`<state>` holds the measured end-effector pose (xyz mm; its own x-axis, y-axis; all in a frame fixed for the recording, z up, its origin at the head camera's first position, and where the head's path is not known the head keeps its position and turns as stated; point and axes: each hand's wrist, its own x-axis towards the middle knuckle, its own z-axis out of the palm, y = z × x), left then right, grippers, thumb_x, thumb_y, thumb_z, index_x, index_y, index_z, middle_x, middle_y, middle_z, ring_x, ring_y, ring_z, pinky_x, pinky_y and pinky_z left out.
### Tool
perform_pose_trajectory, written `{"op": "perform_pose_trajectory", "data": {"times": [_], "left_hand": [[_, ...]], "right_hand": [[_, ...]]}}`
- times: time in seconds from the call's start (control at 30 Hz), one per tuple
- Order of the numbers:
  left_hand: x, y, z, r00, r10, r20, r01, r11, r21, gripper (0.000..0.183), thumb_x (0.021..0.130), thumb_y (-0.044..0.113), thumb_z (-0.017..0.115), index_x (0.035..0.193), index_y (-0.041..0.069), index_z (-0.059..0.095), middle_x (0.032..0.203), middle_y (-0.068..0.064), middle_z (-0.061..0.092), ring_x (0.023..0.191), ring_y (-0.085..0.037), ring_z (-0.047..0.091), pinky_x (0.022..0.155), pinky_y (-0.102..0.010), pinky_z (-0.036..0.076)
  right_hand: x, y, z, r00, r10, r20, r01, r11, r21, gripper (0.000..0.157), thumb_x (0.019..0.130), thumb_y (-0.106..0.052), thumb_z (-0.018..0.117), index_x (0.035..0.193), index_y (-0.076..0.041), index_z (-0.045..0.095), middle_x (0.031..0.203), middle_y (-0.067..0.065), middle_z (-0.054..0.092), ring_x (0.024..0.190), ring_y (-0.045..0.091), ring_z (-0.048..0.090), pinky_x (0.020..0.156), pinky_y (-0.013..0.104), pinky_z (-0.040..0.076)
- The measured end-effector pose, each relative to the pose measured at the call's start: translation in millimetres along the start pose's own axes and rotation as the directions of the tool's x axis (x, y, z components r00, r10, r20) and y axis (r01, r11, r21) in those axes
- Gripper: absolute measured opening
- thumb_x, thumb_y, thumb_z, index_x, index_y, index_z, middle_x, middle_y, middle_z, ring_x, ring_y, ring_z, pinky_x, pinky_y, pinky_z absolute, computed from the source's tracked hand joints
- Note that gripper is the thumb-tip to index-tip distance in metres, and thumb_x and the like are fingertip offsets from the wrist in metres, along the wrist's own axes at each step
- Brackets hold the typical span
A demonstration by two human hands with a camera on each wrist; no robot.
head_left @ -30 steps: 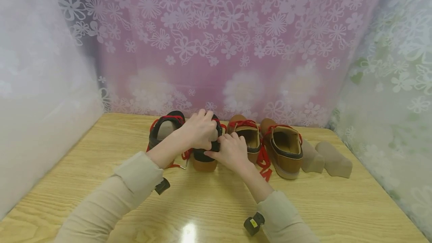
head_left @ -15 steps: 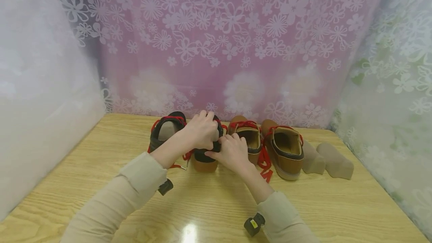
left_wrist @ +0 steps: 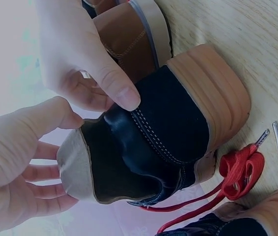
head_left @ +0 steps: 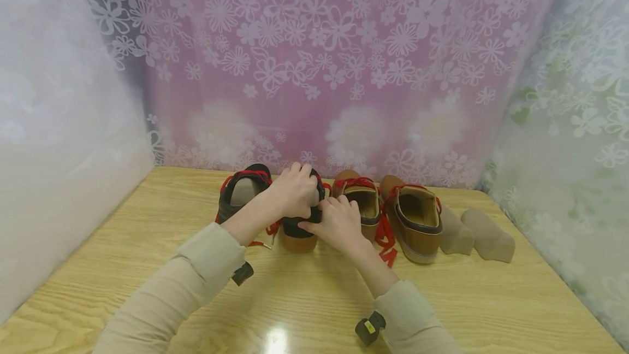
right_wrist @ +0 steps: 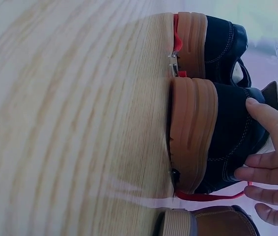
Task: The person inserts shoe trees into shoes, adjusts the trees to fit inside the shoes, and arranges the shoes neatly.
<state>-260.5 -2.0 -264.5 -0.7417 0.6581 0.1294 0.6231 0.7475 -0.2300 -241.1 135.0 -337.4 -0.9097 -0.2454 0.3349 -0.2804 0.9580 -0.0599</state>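
In the head view, my left hand [head_left: 292,191] reaches over the opening of a black shoe [head_left: 298,229] with a tan sole. Its thumb and fingers hold the end of a beige shoe insert [left_wrist: 75,164], which sticks out of the shoe in the left wrist view. My right hand [head_left: 339,222] grips the same shoe by its heel collar, thumb on the stitched back [right_wrist: 225,123] and fingers along the side. The rest of the insert is hidden inside. To the left stands the other black shoe [head_left: 225,211], with a beige insert [head_left: 243,190] inside.
Two brown shoes [head_left: 420,239] with red laces [head_left: 385,231] stand to the right, their openings facing up. Beyond them, two beige inserts [head_left: 486,236] lie on the wooden table [head_left: 304,305]. A pink flowered curtain [head_left: 314,97] hangs behind.
My left forearm has shifted slightly to the right. Both hands otherwise keep their hold on the insert and the shoe, and the shoes stay in place.
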Motion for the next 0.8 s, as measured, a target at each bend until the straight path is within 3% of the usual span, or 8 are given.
{"op": "perform_pose_trajectory", "data": {"times": [0.8], "left_hand": [[3.6, -4.4, 9.3, 0.999, 0.014, -0.04, -0.015, 0.999, -0.041, 0.047, 0.078, 0.029, 0.071, 0.112, -0.001, 0.058, 0.109, -0.016, 0.053, 0.099, -0.031, 0.049, 0.083, -0.04, 0.046]], "right_hand": [[-0.6, -0.4, 2.4, 1.0, -0.007, 0.007, 0.007, 0.999, -0.044, 0.059, 0.07, -0.069, 0.062, 0.094, -0.015, 0.067, 0.082, -0.001, 0.06, 0.074, 0.021, 0.047, 0.07, 0.038, 0.038]]}}
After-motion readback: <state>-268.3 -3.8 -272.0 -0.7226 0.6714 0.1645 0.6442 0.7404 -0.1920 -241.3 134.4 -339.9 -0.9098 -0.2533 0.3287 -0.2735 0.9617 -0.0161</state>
